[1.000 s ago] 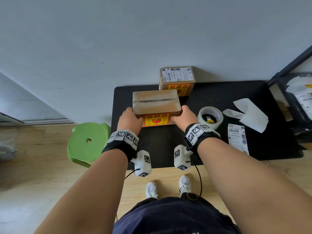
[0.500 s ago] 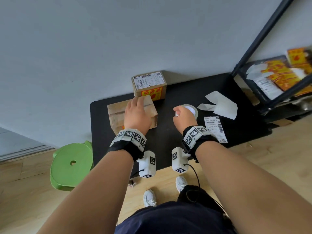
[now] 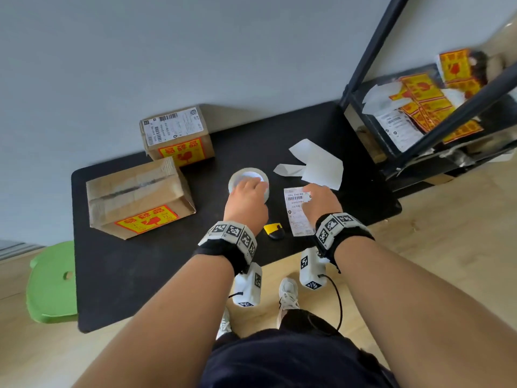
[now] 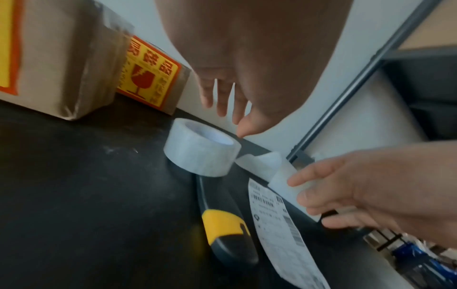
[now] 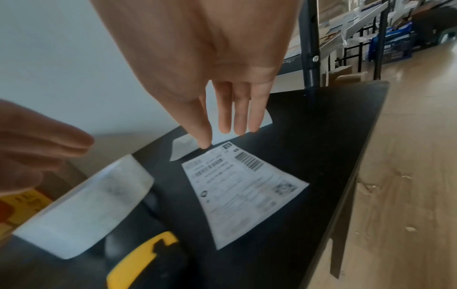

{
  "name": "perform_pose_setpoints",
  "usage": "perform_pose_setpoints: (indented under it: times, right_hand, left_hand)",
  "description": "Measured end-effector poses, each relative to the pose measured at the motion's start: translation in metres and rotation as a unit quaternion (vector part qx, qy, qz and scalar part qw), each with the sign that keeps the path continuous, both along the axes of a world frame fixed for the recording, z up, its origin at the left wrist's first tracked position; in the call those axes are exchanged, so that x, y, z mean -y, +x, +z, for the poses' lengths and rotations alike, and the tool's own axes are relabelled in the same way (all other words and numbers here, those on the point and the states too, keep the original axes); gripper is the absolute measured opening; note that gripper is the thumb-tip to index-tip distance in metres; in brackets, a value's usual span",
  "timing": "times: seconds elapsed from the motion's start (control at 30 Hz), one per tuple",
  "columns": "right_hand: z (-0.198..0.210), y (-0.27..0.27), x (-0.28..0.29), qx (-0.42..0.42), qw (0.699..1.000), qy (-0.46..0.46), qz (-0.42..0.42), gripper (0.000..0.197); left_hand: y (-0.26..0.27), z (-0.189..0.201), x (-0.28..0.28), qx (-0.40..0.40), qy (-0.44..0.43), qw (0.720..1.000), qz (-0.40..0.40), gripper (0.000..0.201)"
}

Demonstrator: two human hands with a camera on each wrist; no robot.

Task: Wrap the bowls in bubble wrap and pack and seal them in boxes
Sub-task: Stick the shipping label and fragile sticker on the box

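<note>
A green stool (image 3: 51,284) stands at the far left beside the black surface (image 3: 140,270). On the surface's left part sits a taped cardboard box (image 3: 137,196) with a yellow fragile sticker, and behind it, against the wall, a second box (image 3: 176,135) bearing a shipping label. Right of them the left hand (image 3: 246,204) hovers over the tape roll (image 3: 249,177), fingers straight and spread, gripping nothing. A yellow-and-black utility knife (image 3: 274,231) lies near that wrist. Next, the right hand (image 3: 321,203) reaches with straight fingers, its index tip at the top edge of a flat shipping label (image 5: 245,191). White backing papers (image 3: 316,163) lie beyond; a black shelf (image 3: 419,152) stands at right
</note>
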State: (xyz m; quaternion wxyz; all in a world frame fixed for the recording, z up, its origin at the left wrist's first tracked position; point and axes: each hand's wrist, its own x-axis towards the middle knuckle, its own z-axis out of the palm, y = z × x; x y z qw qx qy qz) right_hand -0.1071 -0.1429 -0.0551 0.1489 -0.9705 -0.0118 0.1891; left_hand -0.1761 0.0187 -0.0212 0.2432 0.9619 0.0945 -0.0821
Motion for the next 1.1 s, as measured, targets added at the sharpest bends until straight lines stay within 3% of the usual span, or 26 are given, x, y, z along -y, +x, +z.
perform_pose_setpoints:
  times: [0.2,0.37,0.47,0.67,0.8,0.97,1.1]
  right_hand:
    - [-0.019,0.03,0.026,-0.034,0.994,-0.018,0.1,0.045]
    - [-0.024,0.044,0.034,-0.046,0.983,-0.04,0.173,0.06]
    - [-0.025,0.046,0.034,-0.028,0.982,-0.028,0.185,0.047]
    - [-0.018,0.05,0.035,-0.008,0.982,0.004,0.186,0.013]
    - [-0.008,0.058,0.038,-0.044,0.985,0.046,0.16,0.013]
    - [0.013,0.077,0.034,-0.043,0.978,0.19,0.08,0.012]
    - [0.034,0.093,0.028,-0.045,0.96,0.276,-0.016,0.02]
  left_hand:
    - [0.027,-0.024,0.045,-0.056,0.025,0.997,-0.044,0.038]
    - [0.041,-0.037,0.064,-0.12,0.049,0.991,-0.033,0.035]
    - [0.043,-0.042,0.069,-0.146,0.04,0.988,-0.014,0.038]
    - [0.045,-0.039,0.071,-0.117,0.011,0.992,0.042,0.04]
    - [0.049,-0.031,0.068,-0.107,-0.021,0.99,0.085,0.045]
    - [0.056,-0.021,0.063,-0.097,-0.112,0.976,0.159,0.046]
    - [0.067,-0.011,0.052,-0.103,-0.2,0.958,0.178,0.021]
